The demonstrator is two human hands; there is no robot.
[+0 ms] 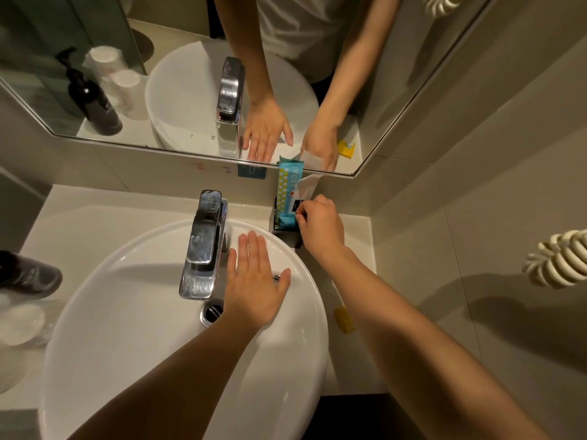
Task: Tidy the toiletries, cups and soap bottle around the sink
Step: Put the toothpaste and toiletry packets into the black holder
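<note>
Seating the toiletry packets in the black holder (287, 231) looks like the step in hand. The right hand (319, 222) is curled, fingertips pinched on the edge of a white sachet (303, 188) that stands beside the blue-and-yellow packet (286, 192); both lean upright against the back wall under the mirror (397, 138). The holder sits on the worktop (355, 236) at the back right, just beside the basin (127, 312) rim.

To do this well, in my judgement: keep the pinch low on the sachet, push it straight down into the holder, and let the neighbouring packet act as a guide so neither tips out. The holder is light-looking; pressing sideways could slide it toward the wall corner.

The left hand (255, 281) is flat and open, palm down over the basin just right of the faucet (203, 242), holding nothing; it could steady the holder.

Still loose: a small yellow item (344, 319) lies on the worktop between basin and right wall, below the right forearm, well apart from the holder. The dark soap bottle (28, 274) and clear cups (20, 325) sit at the far left edge, blurred, well apart from both hands.
</note>
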